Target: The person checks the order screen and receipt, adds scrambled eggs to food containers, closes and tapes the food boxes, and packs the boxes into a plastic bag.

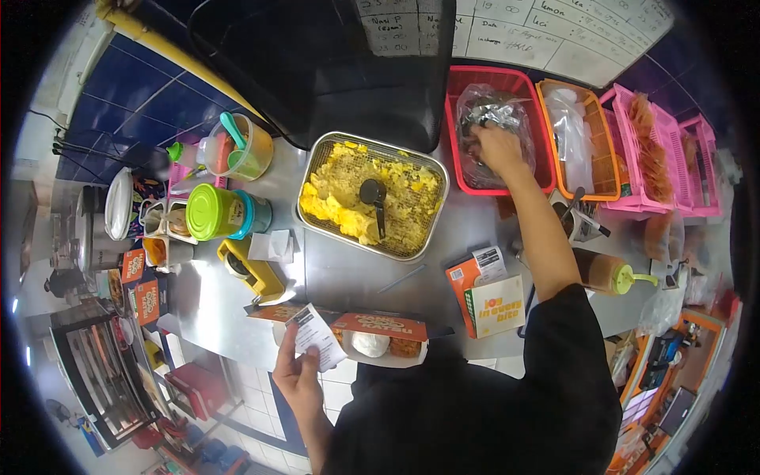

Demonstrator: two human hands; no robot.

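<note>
A small printed paper slip (318,340) is pinched in my left hand (299,366), above an open orange and white food box (385,360) at the counter's near edge. The box holds a white mound and browned pieces. My right hand (497,149) reaches into a clear plastic bag (495,107) inside a red basket (546,170) at the back right; its fingertips are partly hidden by the plastic, and what they touch cannot be made out. Between my hands, further back, a metal mesh tray (372,247) holds yellow crumbled food (332,194) with a black scoop (372,192) on it.
Right of the red basket stand an orange basket (606,178) and pink baskets (643,202). An orange and white folded box (495,307) and a sauce bottle (598,269) lie nearer. On the left are a green-lidded jar (214,212), a clear tub (257,150) and a yellow holder (261,277).
</note>
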